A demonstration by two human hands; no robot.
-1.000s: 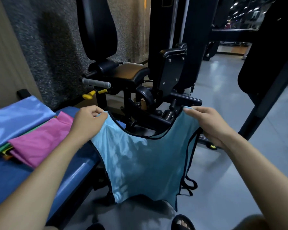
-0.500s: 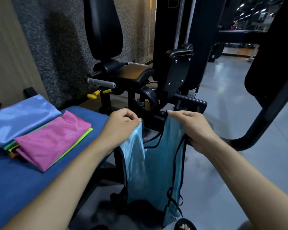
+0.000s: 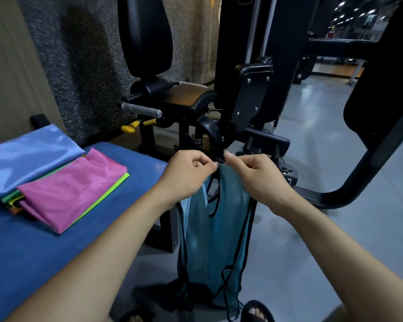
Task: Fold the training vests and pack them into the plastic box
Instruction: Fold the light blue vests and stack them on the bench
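A teal training vest (image 3: 215,231) with black trim hangs folded in half lengthwise, its bottom near the floor. My left hand (image 3: 187,173) and my right hand (image 3: 254,175) pinch its two shoulder straps together at the top, almost touching. On the blue bench (image 3: 44,247) to the left lies a stack of folded vests: a light blue one (image 3: 28,156) at the back, a pink one (image 3: 72,189) in front, green ones (image 3: 116,185) under them. No plastic box is in view.
A black gym machine (image 3: 249,101) with a padded seat (image 3: 184,98) and yellow levers stands right behind the hanging vest. Its curved black frame (image 3: 358,175) reaches across the grey floor on the right. My sandalled foot (image 3: 257,312) shows below the vest.
My hands have come together from wide apart, folding the spread vest in half so it hangs narrow. The view has shifted a little to the left.
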